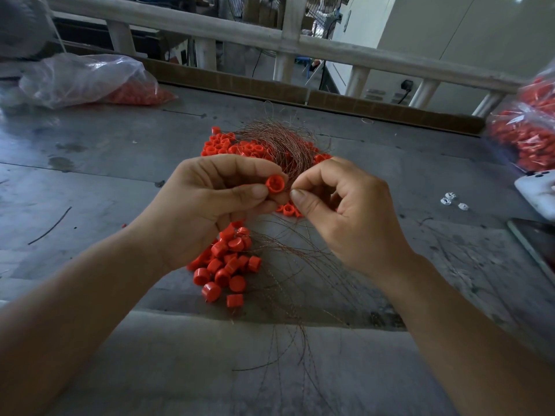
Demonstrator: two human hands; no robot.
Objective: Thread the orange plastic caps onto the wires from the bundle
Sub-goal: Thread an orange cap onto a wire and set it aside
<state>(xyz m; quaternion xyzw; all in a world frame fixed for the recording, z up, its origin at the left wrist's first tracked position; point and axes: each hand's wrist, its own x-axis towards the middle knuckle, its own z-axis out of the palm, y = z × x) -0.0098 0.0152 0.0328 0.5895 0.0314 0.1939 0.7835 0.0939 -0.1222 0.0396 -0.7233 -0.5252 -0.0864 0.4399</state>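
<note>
Orange cap (274, 184), open end showing, pinched in left hand (207, 202), right hand (342, 208) pinching thin coppery wires (292, 157)

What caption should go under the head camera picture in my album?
The left hand holds a small round orange plastic cap while the right hand pinches the bundle of thin copper-coloured wires.

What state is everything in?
left hand, pinching the held cap.
held cap, open end facing camera.
wire bundle, loose, fanned over the far caps.
right hand, pinching a strand from the wire bundle beside that cap.
near caps, heaped, wires trailing from them.
left bag, lying slumped, caps inside.
</note>
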